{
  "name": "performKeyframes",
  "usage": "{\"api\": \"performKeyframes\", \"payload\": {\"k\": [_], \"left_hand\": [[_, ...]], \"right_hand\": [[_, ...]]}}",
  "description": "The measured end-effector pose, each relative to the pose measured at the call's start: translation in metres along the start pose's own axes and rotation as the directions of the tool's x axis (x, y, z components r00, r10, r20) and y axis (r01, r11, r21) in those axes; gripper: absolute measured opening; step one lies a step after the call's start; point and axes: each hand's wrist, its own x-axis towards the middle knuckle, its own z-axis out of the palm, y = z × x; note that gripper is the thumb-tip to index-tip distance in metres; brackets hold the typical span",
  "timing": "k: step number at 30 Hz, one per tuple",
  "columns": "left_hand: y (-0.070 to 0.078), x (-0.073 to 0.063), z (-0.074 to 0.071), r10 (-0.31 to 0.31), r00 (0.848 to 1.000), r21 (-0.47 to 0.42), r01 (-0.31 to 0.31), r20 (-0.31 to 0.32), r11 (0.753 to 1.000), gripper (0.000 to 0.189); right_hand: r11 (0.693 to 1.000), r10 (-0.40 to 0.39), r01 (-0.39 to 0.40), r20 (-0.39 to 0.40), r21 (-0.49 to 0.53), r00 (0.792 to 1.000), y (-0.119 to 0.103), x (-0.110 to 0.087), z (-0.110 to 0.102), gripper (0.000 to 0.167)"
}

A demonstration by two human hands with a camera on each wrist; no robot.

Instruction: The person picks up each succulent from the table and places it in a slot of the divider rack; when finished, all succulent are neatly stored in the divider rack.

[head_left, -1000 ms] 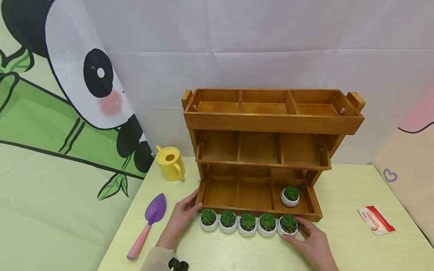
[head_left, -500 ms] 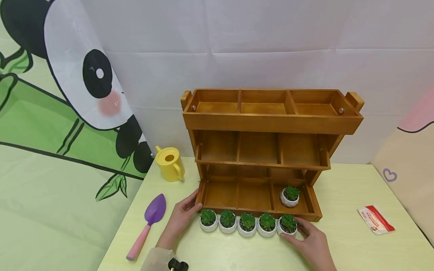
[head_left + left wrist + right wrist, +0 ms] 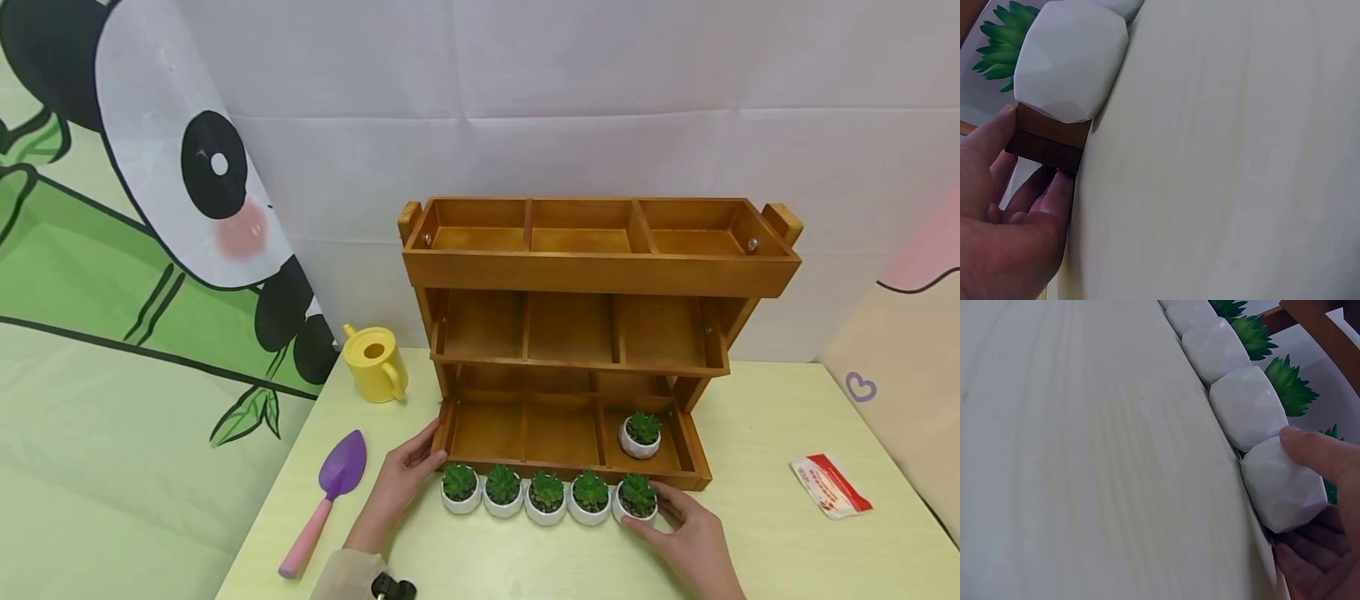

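A: Count your plants first: how many do you have?

B: You have six potted succulents. Five white pots stand side by side on the bench [image 3: 772, 433] in one row [image 3: 546, 504], just in front of your wooden rack [image 3: 600, 275]. The sixth plant [image 3: 640, 439] sits upright in the right compartment of the lower tray [image 3: 562, 429].

A: And your two hands?

B: Your right hand [image 3: 693, 533] is grasping one pot, the rightmost plant [image 3: 636, 500] of the five, thumb on one side and fingers round the other. Your left hand [image 3: 401, 479] is clasping the lower tray at its left front corner, just beside the leftmost pot.

A: How is your rack divided?

B: You have three tiers, three compartments in each, nine in all.

A: Anything else around you?

B: Three things: one yellow watering can [image 3: 375, 371] left of the rack, one purple trowel [image 3: 341, 471] with a pink handle beyond your left hand, and one red-and-white packet [image 3: 831, 486] well off to your right.
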Motion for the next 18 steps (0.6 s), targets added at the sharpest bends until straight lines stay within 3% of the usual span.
{"api": "performKeyframes", "payload": {"k": [8,18], "left_hand": [[0.0004,-0.0005,-0.0003,0.004,1.0,-0.016,-0.004,0.009,1.0,0.059],[-0.0013,-0.0001,-0.0013,0.011,1.0,-0.025,-0.011,0.018,1.0,0.058]], "right_hand": [[0.996,0.052,-0.055,0.046,0.064,0.998,-0.0008,-0.0005,-0.0028,0.084],[0.991,0.103,-0.11,0.089,0.073,0.991,0.0014,0.0005,-0.0051,0.089]]}}
